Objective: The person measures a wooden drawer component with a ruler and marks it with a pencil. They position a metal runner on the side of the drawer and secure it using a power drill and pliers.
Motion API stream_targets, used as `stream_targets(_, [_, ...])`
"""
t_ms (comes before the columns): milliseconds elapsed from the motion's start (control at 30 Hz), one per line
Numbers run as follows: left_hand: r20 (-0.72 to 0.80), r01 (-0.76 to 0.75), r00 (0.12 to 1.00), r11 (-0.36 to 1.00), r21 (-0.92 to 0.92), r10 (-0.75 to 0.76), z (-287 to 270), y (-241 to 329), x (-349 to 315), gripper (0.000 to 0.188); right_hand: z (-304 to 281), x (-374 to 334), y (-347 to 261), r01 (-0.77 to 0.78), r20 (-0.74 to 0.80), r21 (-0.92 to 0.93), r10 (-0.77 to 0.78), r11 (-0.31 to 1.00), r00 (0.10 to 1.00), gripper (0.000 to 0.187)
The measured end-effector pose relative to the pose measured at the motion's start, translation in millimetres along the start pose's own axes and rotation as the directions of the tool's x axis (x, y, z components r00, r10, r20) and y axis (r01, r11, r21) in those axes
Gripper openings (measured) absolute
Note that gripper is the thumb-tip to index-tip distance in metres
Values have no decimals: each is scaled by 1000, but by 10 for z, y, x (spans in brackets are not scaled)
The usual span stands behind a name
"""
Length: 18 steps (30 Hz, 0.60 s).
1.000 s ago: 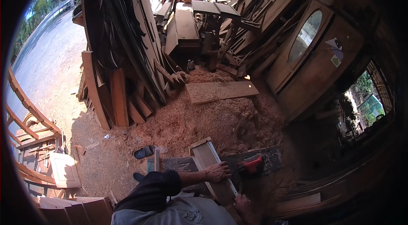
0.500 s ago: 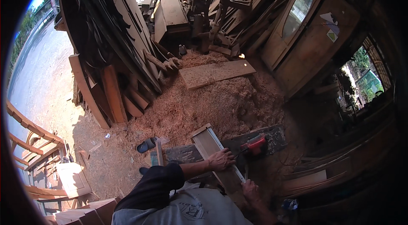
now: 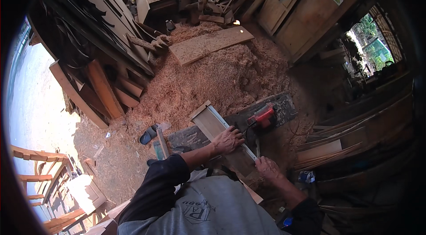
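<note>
A shallow wooden drawer-like piece (image 3: 210,125) lies slanted in front of my body, with a pale metal rail (image 3: 218,117) along its right edge. My left hand (image 3: 228,140) is closed over that edge about midway, its fingers bent across the rail. Curled at the near end of the rail is my right hand (image 3: 268,168); its fingertips are partly hidden. A red power tool (image 3: 265,117) rests just beyond my hands on a dark, worn bench plank (image 3: 284,107). The near end of the drawer-like piece is partly covered by my arm and shirt.
Beyond the bench rises a heap of wood shavings (image 3: 213,75) with a wide board (image 3: 211,45) on top. Stacked planks (image 3: 104,88) lean at the left, a panelled door (image 3: 306,17) at the back right. A dark sandal (image 3: 148,135) lies left of the bench.
The whole view has shifted, so the surroundings sit higher and more of my right forearm shows. Both hands stay at the drawer-like piece, in about the same places on it.
</note>
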State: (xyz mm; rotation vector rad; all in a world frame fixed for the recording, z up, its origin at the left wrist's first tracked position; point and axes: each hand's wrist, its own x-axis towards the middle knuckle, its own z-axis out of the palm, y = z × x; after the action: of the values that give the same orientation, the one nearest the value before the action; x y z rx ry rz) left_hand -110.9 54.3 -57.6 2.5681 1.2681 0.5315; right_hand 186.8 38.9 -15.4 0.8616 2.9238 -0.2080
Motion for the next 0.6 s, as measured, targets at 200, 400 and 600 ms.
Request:
stream_targets(200, [-7,19,1000,998,-54,-20,8,41,-57,18,113,-54,-131,-236,128,-143,254,961,959,34])
stream_targets(400, [-17,34,999,999,-40,-35,12,41,-24,16,-49,-31,-42,-102,167,17,98,995,981,29])
stream_targets(600, [-54,44,997,997,-59,-48,26,-46,-14,16,-63,100,64,-101,201,36,92,994,975,28])
